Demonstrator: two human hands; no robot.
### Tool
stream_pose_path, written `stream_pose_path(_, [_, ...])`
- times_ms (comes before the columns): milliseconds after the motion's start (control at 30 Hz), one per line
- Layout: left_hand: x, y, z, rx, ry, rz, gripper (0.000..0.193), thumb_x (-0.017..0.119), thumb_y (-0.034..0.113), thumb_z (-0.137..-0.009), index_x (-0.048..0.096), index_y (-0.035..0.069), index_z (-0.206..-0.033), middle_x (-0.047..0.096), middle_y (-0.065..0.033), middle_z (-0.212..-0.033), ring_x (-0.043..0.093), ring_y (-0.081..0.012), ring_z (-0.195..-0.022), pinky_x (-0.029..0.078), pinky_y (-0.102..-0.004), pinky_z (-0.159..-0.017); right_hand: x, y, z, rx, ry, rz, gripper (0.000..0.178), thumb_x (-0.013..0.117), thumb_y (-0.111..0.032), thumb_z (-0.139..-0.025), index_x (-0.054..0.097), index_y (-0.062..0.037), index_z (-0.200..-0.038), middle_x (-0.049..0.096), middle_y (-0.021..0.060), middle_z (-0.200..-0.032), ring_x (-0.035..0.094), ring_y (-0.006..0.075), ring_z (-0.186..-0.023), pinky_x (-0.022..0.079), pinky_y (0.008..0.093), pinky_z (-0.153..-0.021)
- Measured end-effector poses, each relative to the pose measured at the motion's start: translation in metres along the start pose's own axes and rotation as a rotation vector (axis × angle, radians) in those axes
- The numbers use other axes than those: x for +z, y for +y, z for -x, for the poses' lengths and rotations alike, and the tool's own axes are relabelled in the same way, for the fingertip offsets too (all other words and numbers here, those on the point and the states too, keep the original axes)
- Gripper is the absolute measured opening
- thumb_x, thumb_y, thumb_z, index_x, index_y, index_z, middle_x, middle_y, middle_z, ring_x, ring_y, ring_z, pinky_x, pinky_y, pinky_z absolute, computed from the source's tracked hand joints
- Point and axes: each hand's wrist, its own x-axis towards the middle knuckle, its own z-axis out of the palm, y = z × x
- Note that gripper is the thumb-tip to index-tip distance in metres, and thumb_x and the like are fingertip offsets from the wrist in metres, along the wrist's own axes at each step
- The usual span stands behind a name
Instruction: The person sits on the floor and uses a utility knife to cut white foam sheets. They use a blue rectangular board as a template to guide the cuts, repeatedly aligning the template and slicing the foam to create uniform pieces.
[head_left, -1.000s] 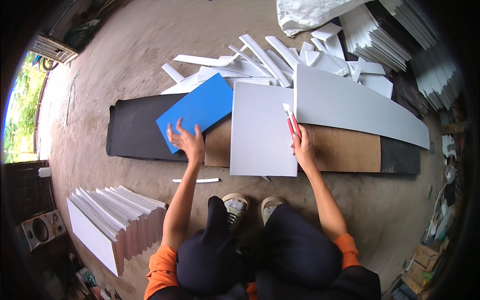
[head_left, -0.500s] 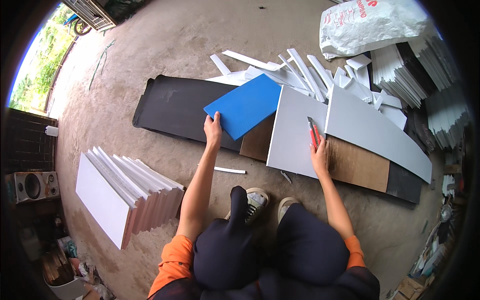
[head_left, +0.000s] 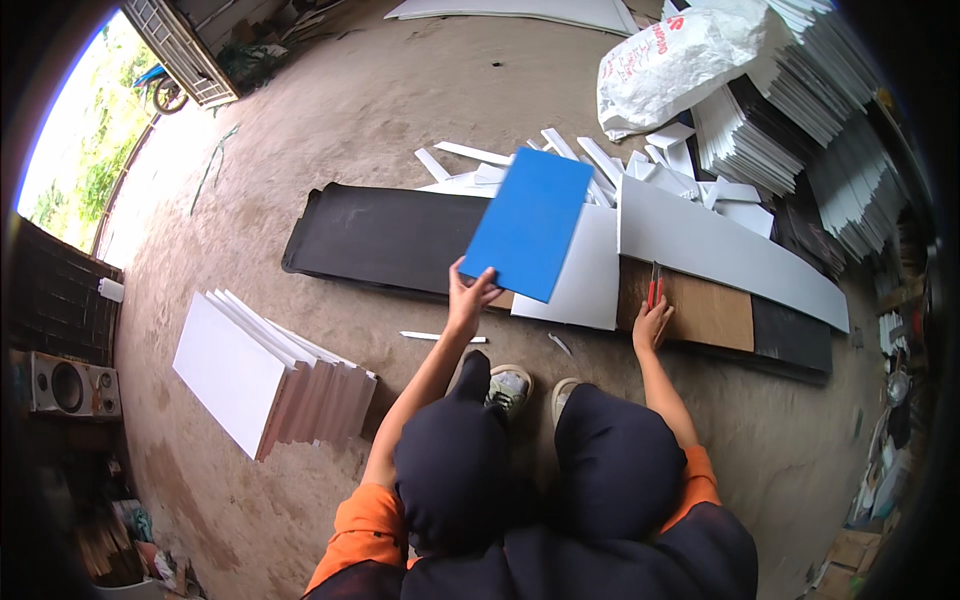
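The person's left hand (head_left: 475,300) grips a flat, rectangular, bright blue sheet (head_left: 530,225) by its near left corner, fingers closed on the edge. The sheet sits in the middle of the scene, covering part of a white rectangular panel (head_left: 582,275) and the right part of a long black board (head_left: 390,235); whether it touches them cannot be told. The right hand (head_left: 653,325) is closed around a slim, red-handled cutter (head_left: 656,290) — its tip pointing to the far side — over the near part of a brown cardboard piece (head_left: 705,312). A long, tapering, pale grey panel (head_left: 730,250) lies to the right, along the far side of the cardboard. Beyond the panels is a heap of narrow white offcuts (head_left: 655,170), with a crumpled white sack (head_left: 685,65) at the far right. On the concrete floor (head_left: 250,500), to the left, stands a row of upright white panels (head_left: 230,370).
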Motion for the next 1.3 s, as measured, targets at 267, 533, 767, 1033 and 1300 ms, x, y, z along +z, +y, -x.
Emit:
stream_pose_path(267, [0.038, -0.062, 0.015, -0.056, 0.006, -0.119, 0.059, 0.060, 0.002, -0.079, 0.021, 0.009, -0.123, 0.045, -0.0162, -0.103, 0.057, -0.0226, -0.085, 0.054, -0.0344, -0.071, -0.022, -0.025, -0.017, -0.099, 0.067, 0.192, 0.039, 0.055, -0.013, -0.080, 0.043, -0.0043, -0.116, 0.040, 0.0202, -0.106, 0.040, 0.0371, -0.099, 0.037, 0.0464, -0.082])
stream_pose_path(533, [0.031, -0.074, 0.017, 0.149, 0.109, -1.218, 0.067, 0.063, 0.038, -0.074, 0.035, 0.003, -0.123, 0.036, -0.0229, -0.112, 0.032, -0.0343, -0.111, 0.027, -0.0453, -0.093, 0.001, -0.068, -0.026, -0.263, -0.369, -0.372, 0.045, 0.055, -0.011, -0.082, 0.036, -0.0031, -0.122, 0.039, 0.0169, -0.110, 0.044, 0.0242, -0.091, 0.040, 0.0367, -0.082])
stream_pose_path(767, [0.021, -0.062, -0.090, 0.347, -0.259, -0.951, 0.058, 0.049, 0.020, -0.087, 0.020, 0.000, -0.133, 0.023, -0.0200, -0.136, 0.023, -0.0287, -0.127, 0.018, -0.0363, -0.105, 0.011, -0.095, -0.026, -0.201, -0.492, -0.268, 0.065, 0.061, -0.011, -0.078, 0.023, -0.0027, -0.130, 0.031, 0.0199, -0.119, 0.036, 0.0323, -0.112, 0.035, 0.0403, -0.092])
stream_pose_path(1033, [0.039, -0.093, -0.085, 0.370, -0.322, -0.853, 0.073, 0.057, 0.015, -0.080, 0.011, -0.003, -0.134, 0.016, -0.0217, -0.139, 0.018, -0.0339, -0.128, 0.016, -0.0388, -0.105, 0.010, -0.133, -0.008, -0.275, -0.367, -0.142, 0.091, 0.074, -0.014, -0.065, 0.014, -0.0016, -0.133, 0.026, 0.0243, -0.120, 0.029, 0.0379, -0.113, 0.029, 0.0473, -0.094])
stream_pose_path(1300, [0.046, -0.087, -0.083, 0.360, -0.299, -1.038, 0.066, 0.057, 0.019, -0.078, 0.025, 0.000, -0.132, 0.018, -0.0183, -0.139, 0.013, -0.0352, -0.128, 0.014, -0.0458, -0.104, 0.015, -0.138, -0.012, -0.244, -0.384, -0.091, 0.087, 0.074, -0.013, -0.065, 0.020, -0.0050, -0.132, 0.026, 0.0213, -0.121, 0.029, 0.0359, -0.113, 0.029, 0.0461, -0.094])
